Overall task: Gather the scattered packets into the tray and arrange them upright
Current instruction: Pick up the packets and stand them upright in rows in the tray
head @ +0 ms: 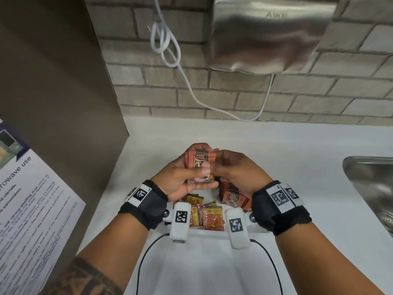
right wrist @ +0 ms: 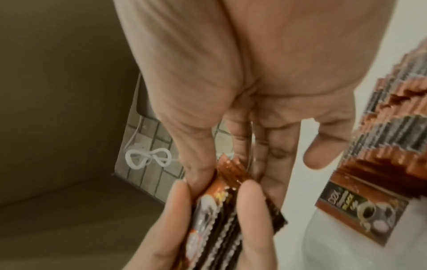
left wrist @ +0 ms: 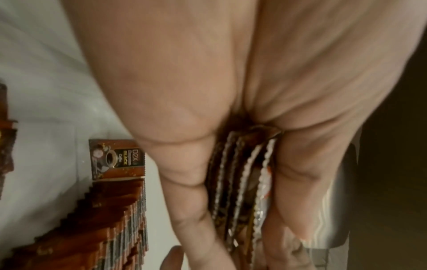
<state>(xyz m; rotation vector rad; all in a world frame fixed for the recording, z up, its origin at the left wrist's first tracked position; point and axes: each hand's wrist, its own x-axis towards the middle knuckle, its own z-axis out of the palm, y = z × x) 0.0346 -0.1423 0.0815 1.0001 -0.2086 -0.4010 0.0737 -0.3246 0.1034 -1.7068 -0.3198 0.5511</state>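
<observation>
Brick wall (head: 319, 99) at the back, with a steel hand dryer (head: 270, 35) mounted high and a looped white cord (head: 163, 39) hanging beside it. Brown panel (head: 53, 71) on the left, bearing a printed notice (head: 32, 199). White counter (head: 287, 150) below, with the edge of a steel sink (head: 370, 184) at the right. Above the counter, held up between both hands, a small stack of orange-brown coffee packets (head: 200, 165), face toward the camera, "D2X" legible on the front one. Left hand (head: 180, 177) wrapped around the stack from the left, thumb across the front and fingers behind; serrated packet edges (left wrist: 240, 173) wedged between thumb and fingers in the left wrist view. Right hand (head: 236, 169) pinching the stack's right edge between thumb and fingertips (right wrist: 245, 193), little finger held off to the side. Under the right hand, a row of matching packets (head: 231, 194) standing on edge, packed close together; seen also as a long stepped row (left wrist: 110, 219) in the left wrist view. Nearer the body, between the wrists, a loose heap of red and yellow packets (head: 208, 216) lying flat and overlapping. Tray not clearly distinguishable from the white counter.
</observation>
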